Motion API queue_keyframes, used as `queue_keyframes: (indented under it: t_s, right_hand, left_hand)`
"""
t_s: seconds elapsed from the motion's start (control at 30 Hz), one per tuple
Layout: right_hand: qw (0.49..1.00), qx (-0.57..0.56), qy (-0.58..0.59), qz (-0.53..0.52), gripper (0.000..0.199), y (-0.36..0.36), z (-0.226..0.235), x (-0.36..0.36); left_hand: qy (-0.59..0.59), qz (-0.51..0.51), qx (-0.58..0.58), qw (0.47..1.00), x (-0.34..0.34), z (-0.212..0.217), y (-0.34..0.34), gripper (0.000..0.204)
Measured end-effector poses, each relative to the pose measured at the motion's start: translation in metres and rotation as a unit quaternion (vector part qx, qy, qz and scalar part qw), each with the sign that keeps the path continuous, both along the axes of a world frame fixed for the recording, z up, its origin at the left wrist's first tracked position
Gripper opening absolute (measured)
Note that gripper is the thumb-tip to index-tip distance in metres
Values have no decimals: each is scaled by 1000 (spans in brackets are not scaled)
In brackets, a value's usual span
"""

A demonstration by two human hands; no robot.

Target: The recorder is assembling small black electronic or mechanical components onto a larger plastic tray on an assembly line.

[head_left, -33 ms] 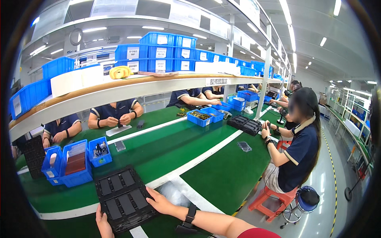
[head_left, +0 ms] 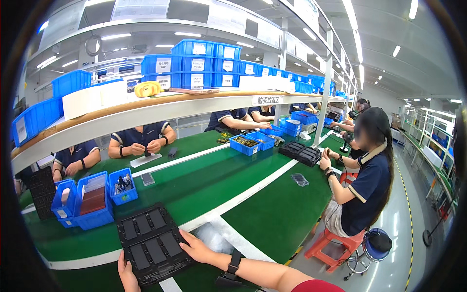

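A black plastic tray (head_left: 154,216) lies tilted across the near edge of the green bench, with several dark, flat rectangular pieces (head_left: 156,249) set in two rows of its compartments. My left hand (head_left: 127,273) grips its lower left edge, the fingers partly hidden. On the opposite side, my right hand (head_left: 197,247) holds the right edge, thumb over the rim. A black strap (head_left: 234,263) circles my right wrist. Just beyond the tray stand a blue bin (head_left: 95,221) with reddish-brown sheets in it and a smaller blue bin (head_left: 124,198) of small dark parts.
A shelf (head_left: 194,100) loaded with blue bins crosses above the bench. On the right, a co-worker (head_left: 367,180) on a red stool (head_left: 335,248) works by another black tray (head_left: 300,153). Other people sit opposite. A clear plastic bag (head_left: 300,179) lies on the green mat.
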State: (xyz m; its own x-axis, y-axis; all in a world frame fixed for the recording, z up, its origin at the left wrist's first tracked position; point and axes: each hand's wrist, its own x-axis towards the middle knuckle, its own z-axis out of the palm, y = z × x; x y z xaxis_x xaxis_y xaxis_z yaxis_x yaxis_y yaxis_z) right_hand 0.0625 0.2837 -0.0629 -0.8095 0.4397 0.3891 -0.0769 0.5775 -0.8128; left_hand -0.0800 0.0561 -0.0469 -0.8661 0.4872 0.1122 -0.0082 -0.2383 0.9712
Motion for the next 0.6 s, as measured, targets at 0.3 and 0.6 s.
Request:
queue_keyframes:
  t_s: [0.3,0.6]
  right_hand:
    - [1000,0,-2,-13,52,-3,-1,-2]
    - [1000,15,-2,-22,49,3,5,8]
  left_hand:
    - [-19,7,32,999,7,6,-4,46]
    - [22,13,-3,1000,10,11,1,42]
